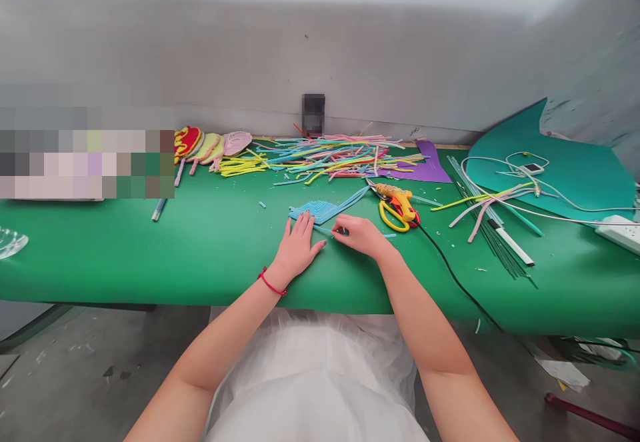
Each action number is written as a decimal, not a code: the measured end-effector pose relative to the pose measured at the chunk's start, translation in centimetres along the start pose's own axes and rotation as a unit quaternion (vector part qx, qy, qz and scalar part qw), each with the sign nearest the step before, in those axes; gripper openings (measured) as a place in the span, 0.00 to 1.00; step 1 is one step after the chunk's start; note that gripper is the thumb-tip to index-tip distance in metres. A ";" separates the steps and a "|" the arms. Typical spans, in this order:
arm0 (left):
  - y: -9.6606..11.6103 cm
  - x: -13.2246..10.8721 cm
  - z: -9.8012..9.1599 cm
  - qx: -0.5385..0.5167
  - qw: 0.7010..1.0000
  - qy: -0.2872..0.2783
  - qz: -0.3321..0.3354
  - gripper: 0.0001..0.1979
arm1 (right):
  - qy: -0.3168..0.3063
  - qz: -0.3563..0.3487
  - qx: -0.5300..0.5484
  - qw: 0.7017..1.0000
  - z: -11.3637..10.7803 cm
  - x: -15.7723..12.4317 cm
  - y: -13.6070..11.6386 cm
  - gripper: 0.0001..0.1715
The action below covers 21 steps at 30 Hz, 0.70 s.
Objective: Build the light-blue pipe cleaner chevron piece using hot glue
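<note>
On the green table lies a blue leaf-like piece made of pipe cleaners [323, 210], laid side by side in a pointed pattern with a tail of strands reaching up to the right. My left hand [300, 241] rests flat on its lower left part, fingers stretched out, covering some of it. Just to the right, my right hand [361, 234] has its fingers pinched on a loose blue pipe cleaner [323, 230] that runs along the lower edge of the piece. The pinched end is partly hidden by the fingers.
Right of my hands lie a yellow glue gun [400, 197] with a black cord and yellow-handled scissors [393, 219]. Loose coloured pipe cleaners [330, 159] are heaped at the back. A teal sheet [565, 169], white cables and a power strip [623, 232] occupy the right. Finished-looking fuzzy shapes [213, 145] stand back left.
</note>
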<state>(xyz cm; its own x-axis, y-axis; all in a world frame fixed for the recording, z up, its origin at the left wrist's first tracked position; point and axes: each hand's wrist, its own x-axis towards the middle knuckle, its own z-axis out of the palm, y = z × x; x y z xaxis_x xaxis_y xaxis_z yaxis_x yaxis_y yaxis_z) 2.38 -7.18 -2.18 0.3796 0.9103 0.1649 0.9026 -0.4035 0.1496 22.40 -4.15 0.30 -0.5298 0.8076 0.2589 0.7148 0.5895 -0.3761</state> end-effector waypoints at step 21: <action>0.1 0.1 -0.1 0.005 1.000 -0.020 -0.020 0.33 | -0.025 0.048 0.059 0.997 0.7 0.2 1.1 0.05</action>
<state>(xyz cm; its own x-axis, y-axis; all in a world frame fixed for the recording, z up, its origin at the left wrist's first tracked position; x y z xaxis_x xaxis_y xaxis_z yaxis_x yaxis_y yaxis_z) 2.51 -7.13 -2.06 0.3514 0.9285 0.1202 0.9189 -0.3666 0.1459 22.76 -3.30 -0.64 -0.4864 0.8564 0.1733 0.7061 0.5020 -0.4995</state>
